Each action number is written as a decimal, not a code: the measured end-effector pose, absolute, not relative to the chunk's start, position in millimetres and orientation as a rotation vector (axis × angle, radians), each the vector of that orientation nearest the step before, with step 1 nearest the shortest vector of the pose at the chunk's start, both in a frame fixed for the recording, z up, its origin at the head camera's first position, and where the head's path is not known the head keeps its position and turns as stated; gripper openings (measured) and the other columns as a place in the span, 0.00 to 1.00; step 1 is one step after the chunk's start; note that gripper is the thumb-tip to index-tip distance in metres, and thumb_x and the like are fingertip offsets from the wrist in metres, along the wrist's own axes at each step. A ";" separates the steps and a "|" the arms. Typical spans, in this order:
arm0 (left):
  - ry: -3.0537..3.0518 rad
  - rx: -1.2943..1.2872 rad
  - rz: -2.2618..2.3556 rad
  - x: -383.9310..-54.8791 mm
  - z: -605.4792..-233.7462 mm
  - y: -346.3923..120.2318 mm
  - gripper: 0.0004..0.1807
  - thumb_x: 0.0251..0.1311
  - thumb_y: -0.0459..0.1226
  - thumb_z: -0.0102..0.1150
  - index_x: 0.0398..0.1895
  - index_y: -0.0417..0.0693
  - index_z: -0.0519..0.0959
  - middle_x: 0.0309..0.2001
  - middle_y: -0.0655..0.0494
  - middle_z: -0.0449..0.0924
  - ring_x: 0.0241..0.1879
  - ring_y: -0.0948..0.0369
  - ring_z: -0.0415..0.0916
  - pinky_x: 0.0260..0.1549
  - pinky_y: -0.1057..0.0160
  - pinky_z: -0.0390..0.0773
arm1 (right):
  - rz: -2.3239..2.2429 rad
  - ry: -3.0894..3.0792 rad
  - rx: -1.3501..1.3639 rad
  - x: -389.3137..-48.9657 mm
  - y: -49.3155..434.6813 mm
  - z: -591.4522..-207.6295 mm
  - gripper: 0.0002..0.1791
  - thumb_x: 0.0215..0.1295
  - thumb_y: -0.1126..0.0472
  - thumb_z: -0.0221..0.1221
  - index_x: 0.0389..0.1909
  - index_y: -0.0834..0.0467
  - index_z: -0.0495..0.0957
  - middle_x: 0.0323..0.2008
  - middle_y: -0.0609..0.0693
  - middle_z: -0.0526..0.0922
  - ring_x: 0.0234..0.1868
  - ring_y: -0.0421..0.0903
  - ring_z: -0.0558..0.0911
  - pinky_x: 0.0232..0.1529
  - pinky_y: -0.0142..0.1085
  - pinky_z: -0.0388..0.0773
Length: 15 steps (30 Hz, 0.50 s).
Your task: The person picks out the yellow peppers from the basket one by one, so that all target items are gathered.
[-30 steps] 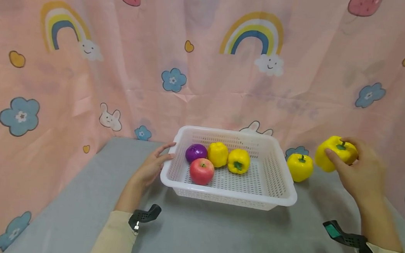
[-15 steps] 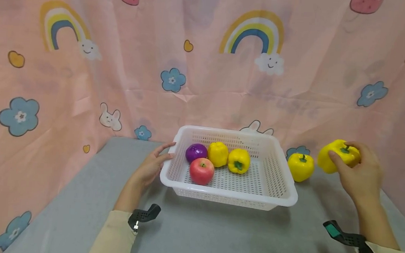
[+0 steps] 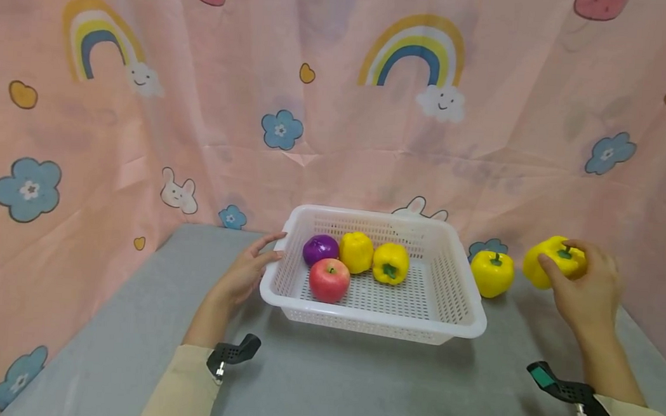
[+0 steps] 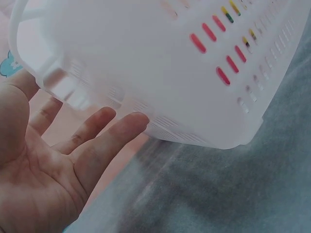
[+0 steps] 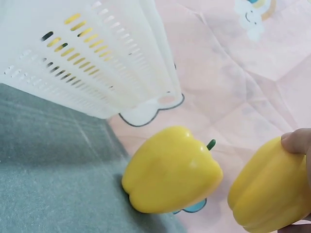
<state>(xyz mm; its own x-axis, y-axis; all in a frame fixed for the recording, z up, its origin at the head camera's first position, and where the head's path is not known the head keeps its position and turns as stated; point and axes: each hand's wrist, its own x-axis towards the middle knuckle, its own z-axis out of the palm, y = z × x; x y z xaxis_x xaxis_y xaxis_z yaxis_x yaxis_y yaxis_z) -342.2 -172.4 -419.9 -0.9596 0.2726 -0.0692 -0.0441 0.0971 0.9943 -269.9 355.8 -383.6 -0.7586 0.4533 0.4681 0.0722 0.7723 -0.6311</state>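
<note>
A white plastic basket (image 3: 372, 322) stands on the grey tabletop. Inside are a purple round vegetable, perhaps an onion (image 3: 321, 250), a red apple (image 3: 329, 280) and two yellow bell peppers, one upright (image 3: 356, 253) and one on its side (image 3: 390, 264). My left hand (image 3: 246, 269) touches the basket's left end with fairly straight fingers, which the left wrist view shows against the outer wall. To the right, my right hand (image 3: 591, 287) grips another yellow bell pepper (image 3: 547, 262) between thumb and fingers, seemingly just above the table. One more yellow bell pepper (image 5: 170, 170) sits between it and the basket.
Behind the table hangs a pink patterned curtain (image 3: 337, 138), close to the basket's back rim. The grey tabletop (image 3: 356, 387) extends in front of the basket.
My right hand has come down slightly with its yellow bell pepper, beside the standing one. The left hand stays at the basket; the head view has shifted a little.
</note>
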 end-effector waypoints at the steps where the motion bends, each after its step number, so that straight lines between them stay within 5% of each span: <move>1: 2.135 0.223 1.953 -342.2 -419.8 -172.3 0.29 0.74 0.42 0.51 0.76 0.61 0.61 0.72 0.42 0.65 0.63 0.45 0.77 0.55 0.50 0.83 | 0.806 -2.343 -0.393 -270.1 356.0 -384.3 0.30 0.71 0.54 0.59 0.68 0.65 0.68 0.66 0.67 0.70 0.65 0.63 0.64 0.56 0.53 0.65; 15: 2.130 0.221 1.950 -342.8 -419.8 -172.4 0.29 0.76 0.41 0.49 0.78 0.59 0.59 0.73 0.40 0.63 0.67 0.40 0.72 0.59 0.46 0.80 | 0.806 -2.401 -0.356 -274.3 358.0 -397.6 0.30 0.72 0.54 0.58 0.67 0.67 0.68 0.68 0.71 0.67 0.66 0.70 0.62 0.61 0.66 0.62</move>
